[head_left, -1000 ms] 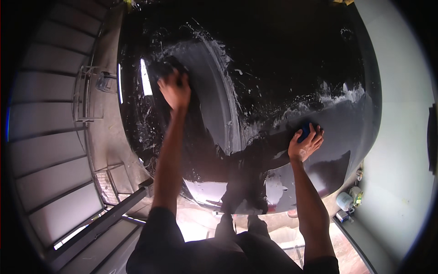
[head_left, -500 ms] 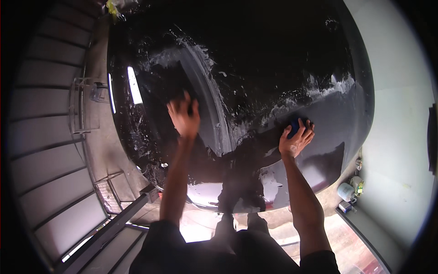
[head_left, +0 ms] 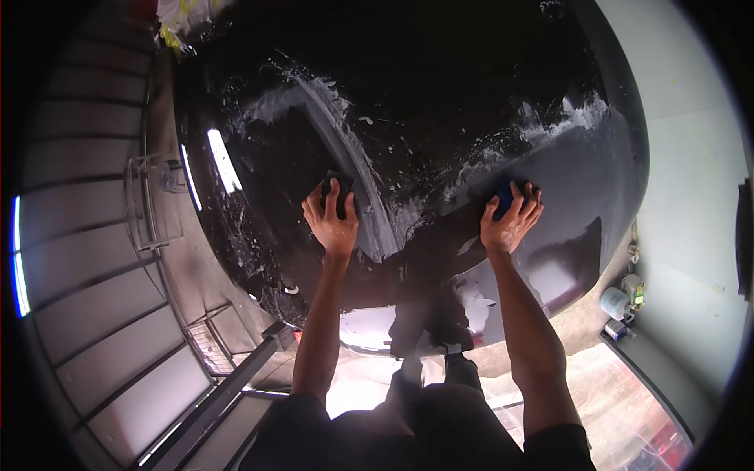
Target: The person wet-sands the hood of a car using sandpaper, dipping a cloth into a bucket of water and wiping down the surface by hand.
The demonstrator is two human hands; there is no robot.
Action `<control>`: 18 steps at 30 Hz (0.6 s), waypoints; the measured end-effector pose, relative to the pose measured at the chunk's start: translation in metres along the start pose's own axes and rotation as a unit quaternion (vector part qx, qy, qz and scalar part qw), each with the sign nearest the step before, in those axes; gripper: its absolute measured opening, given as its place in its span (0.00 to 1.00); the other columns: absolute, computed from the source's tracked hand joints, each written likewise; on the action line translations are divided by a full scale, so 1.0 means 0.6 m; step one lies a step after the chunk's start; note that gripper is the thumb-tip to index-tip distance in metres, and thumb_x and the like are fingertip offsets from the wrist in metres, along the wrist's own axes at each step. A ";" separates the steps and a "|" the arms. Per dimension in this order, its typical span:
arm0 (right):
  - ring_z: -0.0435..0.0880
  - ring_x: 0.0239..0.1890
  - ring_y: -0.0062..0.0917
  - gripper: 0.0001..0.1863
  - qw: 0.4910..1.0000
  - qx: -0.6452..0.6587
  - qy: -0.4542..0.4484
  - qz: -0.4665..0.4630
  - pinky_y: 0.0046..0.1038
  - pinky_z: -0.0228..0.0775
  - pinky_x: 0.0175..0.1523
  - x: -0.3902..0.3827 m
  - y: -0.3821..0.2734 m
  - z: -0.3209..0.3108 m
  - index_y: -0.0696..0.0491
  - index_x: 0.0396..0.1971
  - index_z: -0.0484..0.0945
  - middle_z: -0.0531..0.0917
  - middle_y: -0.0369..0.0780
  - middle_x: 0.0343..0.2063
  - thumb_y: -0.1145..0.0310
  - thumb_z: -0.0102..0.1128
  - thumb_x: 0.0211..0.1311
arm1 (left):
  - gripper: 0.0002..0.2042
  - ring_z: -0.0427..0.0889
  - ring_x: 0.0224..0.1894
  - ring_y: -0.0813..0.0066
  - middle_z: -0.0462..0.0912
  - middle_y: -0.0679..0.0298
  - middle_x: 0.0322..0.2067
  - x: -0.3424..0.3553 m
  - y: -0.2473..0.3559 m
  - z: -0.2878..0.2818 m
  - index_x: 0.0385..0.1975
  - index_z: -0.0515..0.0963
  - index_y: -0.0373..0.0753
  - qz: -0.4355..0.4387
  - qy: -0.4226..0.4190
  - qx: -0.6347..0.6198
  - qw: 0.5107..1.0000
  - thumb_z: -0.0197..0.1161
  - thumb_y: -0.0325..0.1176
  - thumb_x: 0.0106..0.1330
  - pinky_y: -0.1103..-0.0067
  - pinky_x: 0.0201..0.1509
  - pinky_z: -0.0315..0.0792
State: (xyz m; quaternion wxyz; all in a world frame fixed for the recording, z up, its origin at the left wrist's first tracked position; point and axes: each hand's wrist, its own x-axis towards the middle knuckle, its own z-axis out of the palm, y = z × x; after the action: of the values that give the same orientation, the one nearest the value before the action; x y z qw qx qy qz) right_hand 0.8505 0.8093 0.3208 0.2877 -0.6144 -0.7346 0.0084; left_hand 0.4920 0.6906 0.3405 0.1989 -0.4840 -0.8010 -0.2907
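Below me spreads a large, glossy black car panel point(head_left: 440, 71), smeared with wet whitish residue point(head_left: 345, 141). My left hand point(head_left: 332, 229) presses on the panel's left part, its fingers curled round a small black block point(head_left: 341, 184). To the right, my right hand point(head_left: 509, 228) lies on a duller grey stretch and grips a blue block point(head_left: 503, 194). The fingers partly cover both blocks, and their undersides are hidden against the panel. A curved streak of residue runs just right of my left hand.
Crumpled clear plastic with yellow bits point(head_left: 184, 20) lies by the far left corner. A metal frame stand point(head_left: 145, 208) is on the floor at left. At right, a pale wall point(head_left: 691, 157) runs close, with containers point(head_left: 616, 302) at its foot. My legs stand at the panel's near edge.
My left hand has moved right and a little nearer over the panel, and its motion blur is gone. My right hand has hardly moved. The whole view has shifted slightly.
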 end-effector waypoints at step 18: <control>0.59 0.81 0.54 0.29 1.000 0.010 -0.013 0.007 0.63 0.44 0.83 -0.004 0.002 0.004 0.47 0.67 0.75 0.71 0.49 0.70 0.57 0.63 0.67 | 0.18 0.77 0.51 0.43 0.80 0.48 0.45 0.117 -0.013 0.066 0.52 0.87 0.42 -0.043 0.032 0.054 0.997 0.75 0.42 0.66 0.52 0.56 0.74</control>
State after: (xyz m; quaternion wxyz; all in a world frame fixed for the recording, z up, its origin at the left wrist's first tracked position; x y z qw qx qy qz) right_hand 0.8508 0.8083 0.3173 0.2844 -0.6167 -0.7336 0.0261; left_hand 0.4518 0.7603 0.3506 0.2373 -0.4284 -0.8289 -0.2704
